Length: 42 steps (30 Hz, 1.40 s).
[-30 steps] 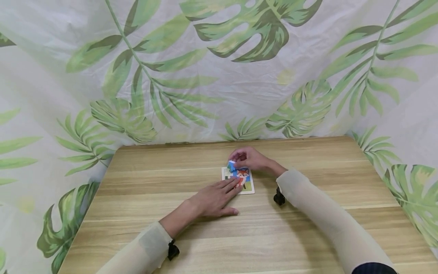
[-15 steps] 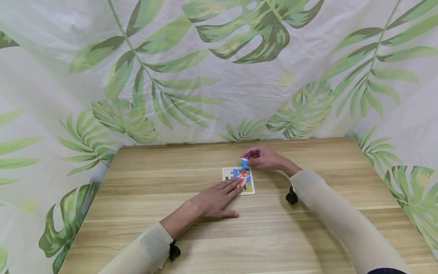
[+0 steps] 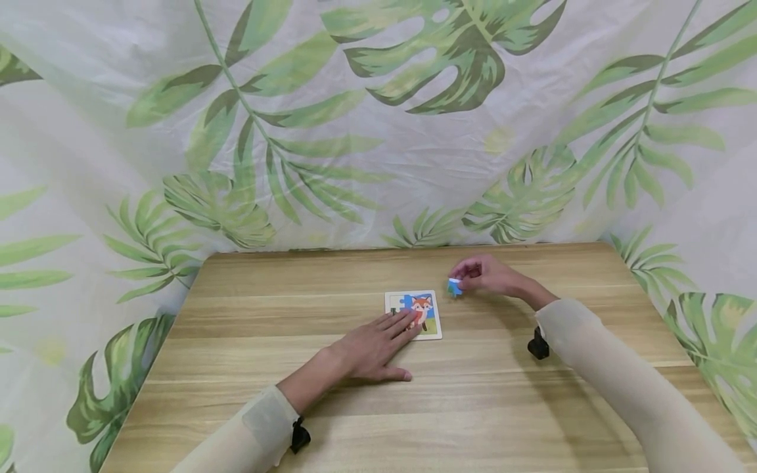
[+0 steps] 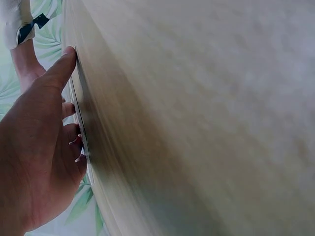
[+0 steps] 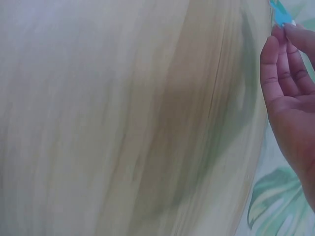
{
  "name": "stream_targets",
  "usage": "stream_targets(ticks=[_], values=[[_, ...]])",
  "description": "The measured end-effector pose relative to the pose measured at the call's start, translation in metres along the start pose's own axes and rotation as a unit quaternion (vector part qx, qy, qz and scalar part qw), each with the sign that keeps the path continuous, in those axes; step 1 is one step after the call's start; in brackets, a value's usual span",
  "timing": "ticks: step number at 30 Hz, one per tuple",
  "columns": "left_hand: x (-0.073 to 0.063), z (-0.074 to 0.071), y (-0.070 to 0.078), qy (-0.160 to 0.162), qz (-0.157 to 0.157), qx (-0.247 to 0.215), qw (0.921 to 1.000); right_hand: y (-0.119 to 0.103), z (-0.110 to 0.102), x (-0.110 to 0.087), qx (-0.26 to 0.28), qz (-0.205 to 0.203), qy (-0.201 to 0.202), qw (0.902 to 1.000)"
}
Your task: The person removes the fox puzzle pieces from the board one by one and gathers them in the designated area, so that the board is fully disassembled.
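A small fox jigsaw puzzle (image 3: 429, 323) in a white-edged square tray lies on the table. Its upper left part shows a pale gap beside the blue pieces. My left hand (image 3: 378, 345) rests flat across the tray's lower left, fingers straight, hiding part of the picture. To the right of the tray and above the table, my right hand (image 3: 487, 274) pinches a blue and green jigsaw piece (image 3: 454, 287) between thumb and fingertips. The right wrist view shows the same piece (image 5: 281, 14) at the tips of thumb and index finger, its other fingers curled.
The wooden table (image 3: 331, 282) reaches back to a leaf-printed cloth (image 3: 355, 131) hanging behind it. Both forearms wear pale sleeves, each with a black wrist camera mount (image 3: 538, 344) on it.
My right hand has carried the jigsaw piece to the right, from over the tray's upper left to beyond its right side. My left hand has stayed on the puzzle.
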<state>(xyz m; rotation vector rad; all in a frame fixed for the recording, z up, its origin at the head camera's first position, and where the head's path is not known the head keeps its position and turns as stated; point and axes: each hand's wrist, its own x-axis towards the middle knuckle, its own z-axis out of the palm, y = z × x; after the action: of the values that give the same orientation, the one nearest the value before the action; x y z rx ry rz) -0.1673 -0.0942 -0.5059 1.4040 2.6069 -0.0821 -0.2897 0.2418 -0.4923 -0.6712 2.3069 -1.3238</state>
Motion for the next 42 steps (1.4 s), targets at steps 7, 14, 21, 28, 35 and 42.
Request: stream_targets(ticks=[7, 14, 21, 28, 35, 42], values=[[-0.001, 0.001, 0.001, 0.000, 0.001, -0.002, 1.0000, 0.006, -0.015, -0.017, -0.015, 0.013, -0.005, 0.9998], [-0.001, 0.001, 0.001, -0.004, -0.002, 0.000, 1.0000, 0.011, -0.025, -0.028, -0.026, 0.020, -0.020, 0.9992], [-0.001, 0.001, 0.001, -0.012, -0.004, 0.002, 0.9999, 0.013, -0.030, -0.036, -0.033, 0.019, -0.031, 0.9988], [-0.001, 0.002, 0.001, -0.003, -0.001, 0.005, 1.0000, 0.018, -0.032, -0.037, -0.034, 0.007, -0.052, 0.9980], [0.000, 0.000, 0.001, -0.006, -0.001, 0.010, 0.9999, 0.017, -0.031, -0.038, -0.064, -0.016, -0.042, 0.9970], [0.000, 0.001, 0.001, -0.017, -0.002, 0.005, 0.9998, 0.017, -0.027, -0.038, -0.084, -0.020, -0.035, 0.9956]])
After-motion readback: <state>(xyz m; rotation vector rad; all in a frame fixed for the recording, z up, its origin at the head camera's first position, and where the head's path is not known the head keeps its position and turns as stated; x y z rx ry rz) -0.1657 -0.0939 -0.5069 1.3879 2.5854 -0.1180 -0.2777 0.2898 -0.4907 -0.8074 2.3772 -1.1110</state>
